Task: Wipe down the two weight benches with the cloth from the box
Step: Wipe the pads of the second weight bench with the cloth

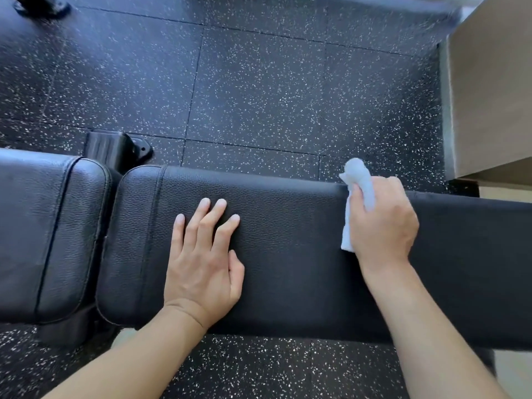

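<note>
On the black weight bench (288, 240), the left hand (205, 254) lies flat with fingers straight near the pad's seam, while the right hand (383, 223) grips the white cloth (358, 180) against the bench's far edge.

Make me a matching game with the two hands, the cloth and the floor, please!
Things:
1. left hand
2. right hand
3. cloth
4. floor

States:
A. black with white speckles
B. white, scrunched up
C. lying flat with straight fingers on the bench pad
D. curled round the cloth at the pad's far edge

Pairs: 1-C, 2-D, 3-B, 4-A
</note>
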Demonstrator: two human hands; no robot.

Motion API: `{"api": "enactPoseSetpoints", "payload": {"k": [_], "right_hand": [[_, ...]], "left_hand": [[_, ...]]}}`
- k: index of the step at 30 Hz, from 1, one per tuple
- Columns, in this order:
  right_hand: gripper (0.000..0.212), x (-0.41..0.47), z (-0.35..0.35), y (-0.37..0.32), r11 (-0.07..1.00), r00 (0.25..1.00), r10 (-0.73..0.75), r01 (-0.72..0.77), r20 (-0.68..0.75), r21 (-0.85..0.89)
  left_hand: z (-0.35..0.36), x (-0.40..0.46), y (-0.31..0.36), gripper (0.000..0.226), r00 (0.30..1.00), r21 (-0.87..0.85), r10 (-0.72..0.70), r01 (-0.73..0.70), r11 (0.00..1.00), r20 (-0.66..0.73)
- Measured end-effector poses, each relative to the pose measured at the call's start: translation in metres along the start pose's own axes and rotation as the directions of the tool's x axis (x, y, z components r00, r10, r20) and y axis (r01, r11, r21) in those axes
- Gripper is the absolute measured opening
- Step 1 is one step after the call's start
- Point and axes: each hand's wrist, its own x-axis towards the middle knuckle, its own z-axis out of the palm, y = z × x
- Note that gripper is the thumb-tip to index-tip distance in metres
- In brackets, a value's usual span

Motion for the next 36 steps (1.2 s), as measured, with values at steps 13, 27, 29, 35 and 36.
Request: {"api": "enactPoseSetpoints", "payload": {"k": [13,27,29,35,36], "right_hand": [[0.016,-0.061,0.018,-0.043,0.863,0.869,-0.494,0.484,0.041,0.143],[0.016,-0.119,0.019,-0.088,0.923,0.930,-0.365,0.354,0.052,0.151],[0.017,-0.113,0.029,-0.110,0.931,0.946,-0.324,0.314,0.026,0.185],[0.010,-0.119,-0.003,-0.026,0.890,0.892,-0.451,0.446,0.042,0.091],[0.013,-0.116,-0.014,0.004,0.906,0.906,-0.421,0.416,0.053,0.075]], "left_hand": [[0.003,0.001,0.001,0.057,1.000,-0.034,0.000,-0.001,0.999,-0.026],[0.004,-0.001,0.001,0.048,0.999,-0.086,-0.030,0.027,0.996,-0.036],[0.005,-0.001,0.002,0.042,0.998,-0.101,-0.040,0.034,0.994,-0.050],[0.002,-0.001,0.001,0.053,0.999,-0.076,-0.014,0.011,0.997,-0.031],[0.002,-0.001,0.001,0.054,0.999,-0.073,-0.013,0.011,0.997,-0.034]]}}
